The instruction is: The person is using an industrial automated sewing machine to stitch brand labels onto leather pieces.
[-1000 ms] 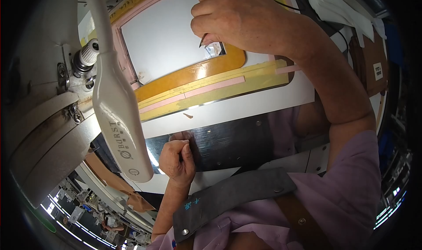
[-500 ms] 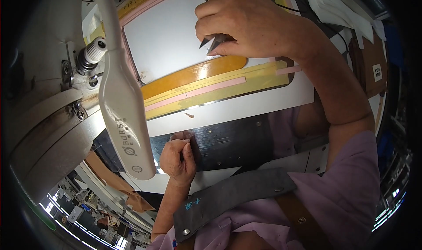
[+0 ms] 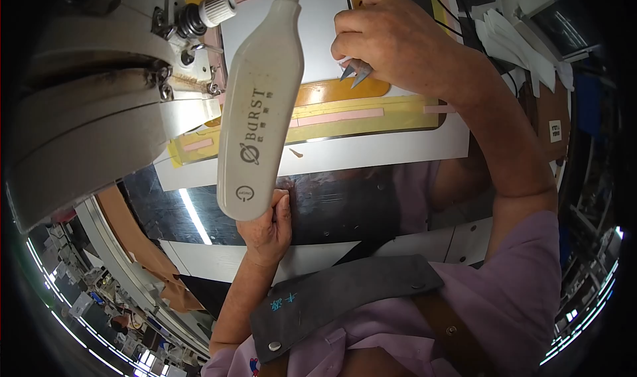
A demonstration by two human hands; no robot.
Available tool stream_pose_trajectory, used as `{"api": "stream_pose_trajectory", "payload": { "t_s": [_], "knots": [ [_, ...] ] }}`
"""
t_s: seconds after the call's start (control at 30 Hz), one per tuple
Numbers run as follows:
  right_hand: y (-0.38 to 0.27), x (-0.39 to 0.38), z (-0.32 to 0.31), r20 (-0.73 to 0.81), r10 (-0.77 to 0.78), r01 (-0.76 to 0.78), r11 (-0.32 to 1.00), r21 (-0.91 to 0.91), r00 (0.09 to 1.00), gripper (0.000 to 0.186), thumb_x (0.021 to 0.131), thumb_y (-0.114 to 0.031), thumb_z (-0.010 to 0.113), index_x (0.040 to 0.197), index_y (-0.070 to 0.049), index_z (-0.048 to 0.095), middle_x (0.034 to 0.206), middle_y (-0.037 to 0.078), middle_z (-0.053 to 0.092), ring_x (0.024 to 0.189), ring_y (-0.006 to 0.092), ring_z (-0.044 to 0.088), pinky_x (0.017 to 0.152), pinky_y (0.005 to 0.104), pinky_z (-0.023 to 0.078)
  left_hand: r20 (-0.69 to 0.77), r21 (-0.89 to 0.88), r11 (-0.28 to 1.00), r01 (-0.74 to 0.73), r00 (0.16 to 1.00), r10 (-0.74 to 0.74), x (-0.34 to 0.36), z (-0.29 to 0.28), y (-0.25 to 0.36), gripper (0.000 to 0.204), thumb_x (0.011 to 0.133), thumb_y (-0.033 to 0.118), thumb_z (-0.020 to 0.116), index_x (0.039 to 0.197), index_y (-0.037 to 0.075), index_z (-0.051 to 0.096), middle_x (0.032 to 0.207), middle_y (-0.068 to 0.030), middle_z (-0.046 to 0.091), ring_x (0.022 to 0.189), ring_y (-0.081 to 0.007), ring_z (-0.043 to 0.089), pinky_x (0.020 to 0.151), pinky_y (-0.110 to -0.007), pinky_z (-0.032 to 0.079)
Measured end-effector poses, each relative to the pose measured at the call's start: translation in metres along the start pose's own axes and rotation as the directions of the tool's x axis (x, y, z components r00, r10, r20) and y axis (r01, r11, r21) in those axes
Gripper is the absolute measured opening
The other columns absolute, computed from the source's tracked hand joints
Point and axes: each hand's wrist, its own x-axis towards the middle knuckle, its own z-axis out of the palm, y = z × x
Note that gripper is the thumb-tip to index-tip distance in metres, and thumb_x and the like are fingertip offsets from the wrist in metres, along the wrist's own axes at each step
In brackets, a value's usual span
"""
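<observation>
- Holding small grey snips (image 3: 355, 72) in the right hand (image 3: 391, 42), grip closed round them, tips resting just above the yellow template (image 3: 345, 115).
- Resting the left hand (image 3: 269, 228) as a closed fist, seemingly empty, on the dark table (image 3: 358, 204) edge, below the template.
- Judging by the tips: trimming at the template's upper edge; next calling for a small, precise cut.
- Showing pink tape strips (image 3: 338, 117) along the template, a white lamp head (image 3: 262, 105) left of it, a small white label (image 3: 555, 130) far right.
</observation>
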Motion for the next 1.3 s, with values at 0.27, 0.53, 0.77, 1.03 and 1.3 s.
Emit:
{"api": "stream_pose_trajectory", "payload": {
  "t_s": [0.27,0.53,0.77,1.03,1.3],
  "knots": [
    [-0.005,0.009,-0.008,0.122,-0.101,0.117,0.984,-0.135,0.987,0.011,0.072,-0.008,0.076,0.069,-0.008,0.065,0.072,0.003,0.061,0.075,0.0204,0.061,0.071,0.0307,0.054,-0.006,-0.043,0.999,0.017,1.000,-0.017,0.001,0.000,0.002,0.002,0.094,0.002,0.065,0.092,0.001,0.066,0.082,-0.0132,0.066,0.070,-0.0272,0.065,0.064,-0.034,0.050],
    [-0.009,0.011,-0.004,0.199,-0.134,0.176,0.961,-0.212,0.971,0.010,0.074,-0.006,0.075,0.074,-0.005,0.065,0.073,0.005,0.063,0.072,0.0204,0.062,0.075,0.0307,0.053,-0.030,-0.083,0.997,-0.004,1.000,0.001,-0.001,0.000,-0.002,0.001,0.094,0.003,0.066,0.093,0.002,0.066,0.082,-0.0128,0.065,0.070,-0.0271,0.065,0.064,-0.034,0.051],
    [-0.006,0.006,-0.001,0.200,-0.134,0.182,0.954,-0.240,0.970,0.009,0.078,-0.005,0.072,0.079,-0.005,0.063,0.076,0.006,0.063,0.071,0.0207,0.062,0.076,0.0319,0.053,-0.044,-0.077,0.997,-0.021,0.999,0.018,0.000,0.001,-0.002,0.005,0.091,0.003,0.069,0.092,0.005,0.065,0.082,-0.0096,0.066,0.069,-0.0269,0.065,0.061,-0.035,0.051],
    [-0.007,-0.001,-0.006,0.175,-0.070,0.085,0.993,-0.077,0.982,0.027,0.073,-0.019,0.082,0.084,-0.007,0.061,0.083,0.006,0.063,0.075,0.0220,0.062,0.078,0.0338,0.053,-0.025,-0.084,0.996,0.015,1.000,-0.017,0.000,0.000,0.000,0.004,0.095,0.006,0.066,0.092,0.003,0.066,0.080,-0.0126,0.064,0.069,-0.0275,0.064,0.063,-0.034,0.050],
    [-0.017,-0.013,-0.020,0.168,0.065,-0.079,0.994,0.081,0.984,0.037,0.069,-0.020,0.089,0.091,-0.009,0.060,0.090,0.003,0.063,0.082,0.0240,0.059,0.082,0.0368,0.051,-0.033,-0.073,0.997,-0.005,0.999,0.003,0.002,0.001,-0.001,0.003,0.093,0.004,0.068,0.091,0.004,0.065,0.080,-0.0112,0.064,0.068,-0.0269,0.064,0.062,-0.034,0.051]
  ]
}}
